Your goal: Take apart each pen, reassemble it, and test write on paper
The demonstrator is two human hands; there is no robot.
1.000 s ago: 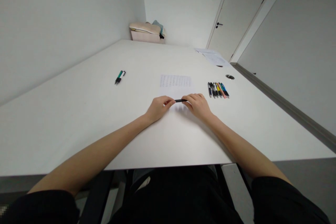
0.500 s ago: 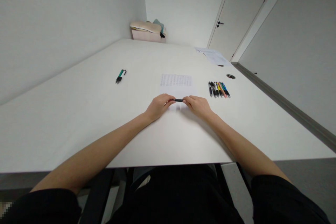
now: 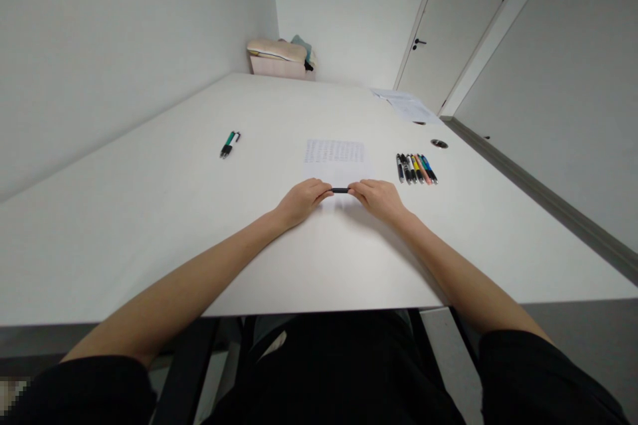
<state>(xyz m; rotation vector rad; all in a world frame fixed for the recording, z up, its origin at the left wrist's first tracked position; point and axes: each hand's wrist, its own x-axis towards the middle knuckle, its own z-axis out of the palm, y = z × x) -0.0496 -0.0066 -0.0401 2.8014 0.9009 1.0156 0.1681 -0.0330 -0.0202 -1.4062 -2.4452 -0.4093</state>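
Both hands meet over the near edge of a printed sheet of paper (image 3: 335, 158) on the white table (image 3: 149, 226). A short black pen (image 3: 340, 190) lies level between them. My left hand (image 3: 302, 200) pinches its left end with closed fingers. My right hand (image 3: 379, 198) is closed on its right end. Only a small middle stretch of the pen shows between the fingertips.
A row of several coloured pens (image 3: 416, 169) lies right of the sheet. Two pens, one green (image 3: 228, 144), lie at the left. Loose papers (image 3: 406, 106) and a round cable hole (image 3: 438, 143) are far right. A pink box with cloth (image 3: 279, 60) sits in the far corner.
The hands have drawn closer together along the pen, so less of its black barrel shows now than a second ago. The other pens and the sheet have not moved.
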